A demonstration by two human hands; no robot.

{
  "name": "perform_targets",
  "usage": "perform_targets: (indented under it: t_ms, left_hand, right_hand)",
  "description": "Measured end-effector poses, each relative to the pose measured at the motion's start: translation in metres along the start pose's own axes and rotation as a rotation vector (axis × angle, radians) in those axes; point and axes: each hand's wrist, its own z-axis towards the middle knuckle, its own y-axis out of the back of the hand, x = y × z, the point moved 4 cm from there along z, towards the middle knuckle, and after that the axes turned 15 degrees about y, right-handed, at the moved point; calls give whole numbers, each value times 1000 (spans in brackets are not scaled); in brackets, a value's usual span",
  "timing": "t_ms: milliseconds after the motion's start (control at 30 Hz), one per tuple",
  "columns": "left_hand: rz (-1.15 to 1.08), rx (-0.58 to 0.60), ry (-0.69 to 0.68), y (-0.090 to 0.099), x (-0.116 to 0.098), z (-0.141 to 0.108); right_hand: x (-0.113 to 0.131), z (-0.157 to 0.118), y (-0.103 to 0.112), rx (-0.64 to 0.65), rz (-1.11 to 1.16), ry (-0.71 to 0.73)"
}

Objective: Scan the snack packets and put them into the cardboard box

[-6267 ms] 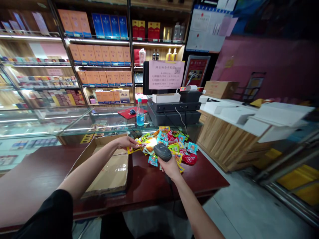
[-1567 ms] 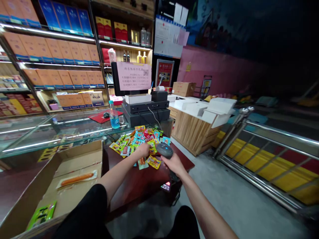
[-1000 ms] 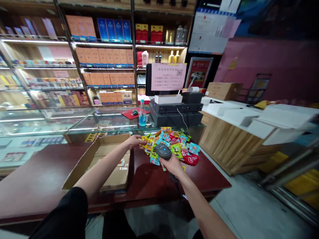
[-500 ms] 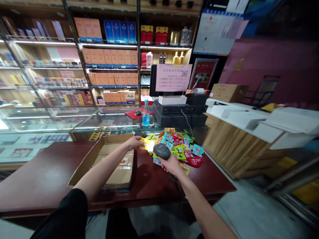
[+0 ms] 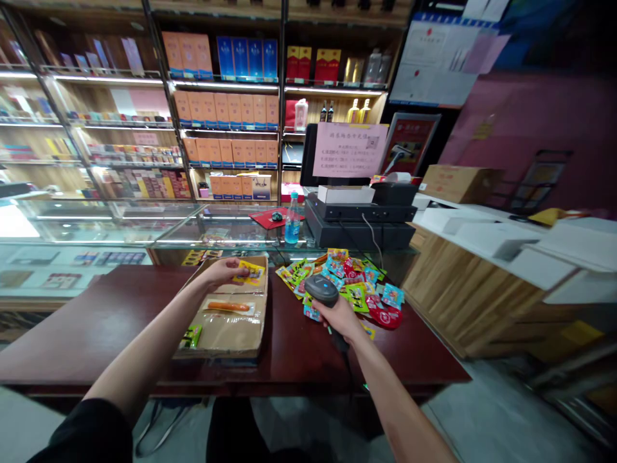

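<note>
A yellow snack packet (image 5: pixel 251 272) is pinched in my left hand (image 5: pixel 224 271), above the far part of a shallow cardboard box (image 5: pixel 241 350). Inside the box lie a packaged sausage (image 5: pixel 230 307) and a green packet (image 5: pixel 191 336). My right hand (image 5: pixel 339 317) is wrapped round the handle of a dark handheld scanner (image 5: pixel 322 289), its head pointing toward the upper left. Beside and beyond the scanner, a pile of colourful snack packets (image 5: pixel 357 297) is spread on the dark red table (image 5: pixel 299 360).
Behind the table, a glass counter (image 5: pixel 216 233) carries a blue-capped bottle (image 5: pixel 292 218), a red mat (image 5: pixel 263 219) and a black cash register unit (image 5: pixel 361 225) with a monitor. A wooden cabinet (image 5: pixel 448 289) stands at the right.
My left hand has moved left with the yellow packet, from in front of the scanner to over the box. The bright light on the packet is gone. The view has shifted slightly left.
</note>
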Motion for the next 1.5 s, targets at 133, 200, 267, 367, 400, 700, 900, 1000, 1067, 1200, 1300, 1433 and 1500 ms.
perform_targets:
  t_ms: [133,200,267,367,400,700,900,1000,1067,1200,1300,1433,1500]
  left_hand:
    - [169,-273,-37,51,3,-10]
    - [227,-336,-77,53,1,-12]
    - [236,-291,-106,38,-2,-9]
    - [256,-137,-126,-10,-5,-1]
    - [279,-94,-140,-29,-5,3]
    - [741,-72,-236,-175,10,63]
    - [895,-209,-96,-198,39,88]
    - [880,-250,-99,-198,46,88]
    - [859,-273,-107,-199,47,86]
    - [808,-279,-75,-203,46,87]
    - [682,-219,-37,-198,46,91]
    - [517,-99,-13,-181,42,94]
    - [360,-54,-6,-172,38,92]
  right_hand:
    - [2,2,-6,17,60,-2]
    - [4,1,-7,0,76,4]
    - [4,-1,-5,-17,73,2]
    - [0,-5,3,-55,67,-18]
    - [-3,-6,7,-72,69,-25]
    - [-16,-10,35,-157,88,-31]
    - [-29,-14,30,-193,65,-47]
    - [-37,-15,25,-177,30,-79]
    - [-40,-14,22,-168,27,-95]
    - [-41,-9,17,-177,71,-89]
    - [-39,-6,17,-167,65,-74]
    - [-33,-6,17,-137,65,-80]
    - [-29,-7,15,-131,41,-80]
